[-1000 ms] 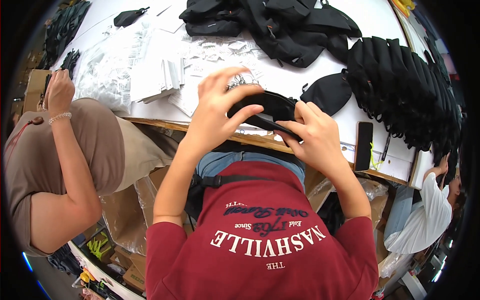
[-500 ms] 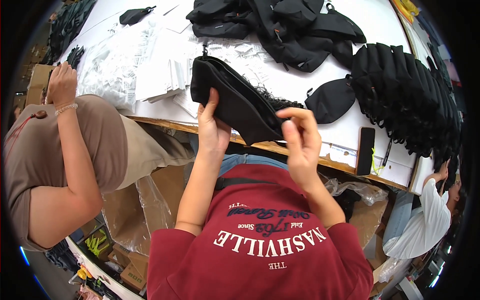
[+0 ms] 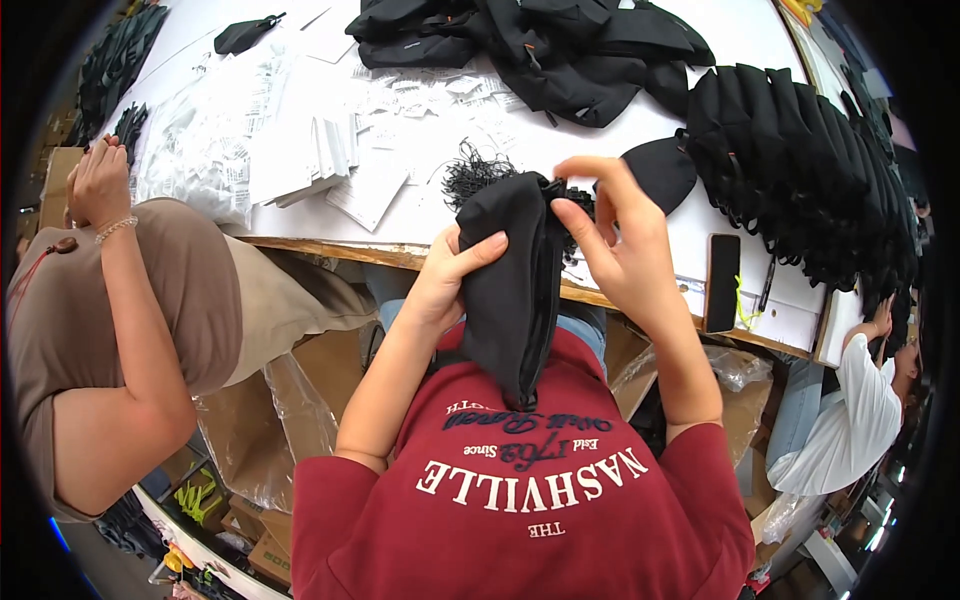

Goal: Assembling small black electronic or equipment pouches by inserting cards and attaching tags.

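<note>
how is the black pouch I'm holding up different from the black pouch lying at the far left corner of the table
The held pouch hangs upright off the table, gripped by the left hand and right hand; the far pouch lies flat on the white table, touched by no hand. The held pouch looks much larger in view and has loose black threads at its top; none show on the far one. Both are black fabric.

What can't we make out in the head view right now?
- Left hand: palm hidden behind the black pouch.
- Right hand: fingertips buried in the pouch's gathered top; grip unclear.
- Pouch contents: hidden by fabric.
- Phone screen: dark.
- Stacked black pouches: count unclear, cut by fisheye rim.
</note>
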The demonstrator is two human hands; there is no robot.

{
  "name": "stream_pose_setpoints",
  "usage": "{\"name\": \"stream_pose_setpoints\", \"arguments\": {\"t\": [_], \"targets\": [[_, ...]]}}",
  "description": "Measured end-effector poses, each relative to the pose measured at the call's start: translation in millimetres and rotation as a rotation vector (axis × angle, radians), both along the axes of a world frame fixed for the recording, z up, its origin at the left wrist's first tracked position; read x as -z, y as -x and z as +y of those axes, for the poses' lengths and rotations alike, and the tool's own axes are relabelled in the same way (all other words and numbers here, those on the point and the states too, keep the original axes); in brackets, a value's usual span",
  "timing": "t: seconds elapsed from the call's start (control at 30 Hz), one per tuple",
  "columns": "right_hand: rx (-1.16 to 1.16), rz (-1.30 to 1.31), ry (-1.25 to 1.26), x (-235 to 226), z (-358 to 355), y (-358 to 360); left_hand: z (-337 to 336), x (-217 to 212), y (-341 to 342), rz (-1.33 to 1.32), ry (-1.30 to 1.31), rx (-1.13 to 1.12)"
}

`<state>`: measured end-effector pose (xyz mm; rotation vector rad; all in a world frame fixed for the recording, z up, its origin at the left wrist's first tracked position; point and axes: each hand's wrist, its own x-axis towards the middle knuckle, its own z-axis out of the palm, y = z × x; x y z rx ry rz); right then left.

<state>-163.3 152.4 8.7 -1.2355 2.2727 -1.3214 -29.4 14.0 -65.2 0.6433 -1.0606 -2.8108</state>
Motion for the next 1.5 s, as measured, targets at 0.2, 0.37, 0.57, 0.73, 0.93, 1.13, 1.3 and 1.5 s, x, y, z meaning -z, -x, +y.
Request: {"name": "stream_pose_setpoints", "arguments": {"t": [0.2,0.37,0.57,0.73,0.93,1.13,1.3,1.5], "targets": [[-0.098,0.019,-0.033,9.1,4.5,-2.2,-16.2,10.0,1.6,0.106,0.096,0.194],[-0.18,0.199,-0.093,4.8,5.0,1.0,-33.0,-3.4,29.0,0.21,0.531,0.292],[-0.165,0.311,0.06,10.2,6.6,1.7,-28.4,1.8,31.6,0.227,0.333,0.333],[-0.312,0.144,0.027,7.7,9.5,-9.5,-32.9,13.7,36.3,0.159,0.281,0.066],[-0.43,-0.038,0.049,5.6,8.5,-29.9,-75.8,22.3,51.7,0.279,0.323,-0.135],[-0.465,-0.086,0.091,8.3,5.6,-36.6,-84.4,13.6,58.1,0.353,0.312,-0.183],[-0.479,-0.032,0.077,6.4,5.2,-36.1,-90.9,21.8,56.7,0.396,0.257,-0.217],[-0.459,-0.104,0.0,7.7,8.8,-30.2,-93.4,22.6,47.1,0.333,0.27,-0.204]]}}
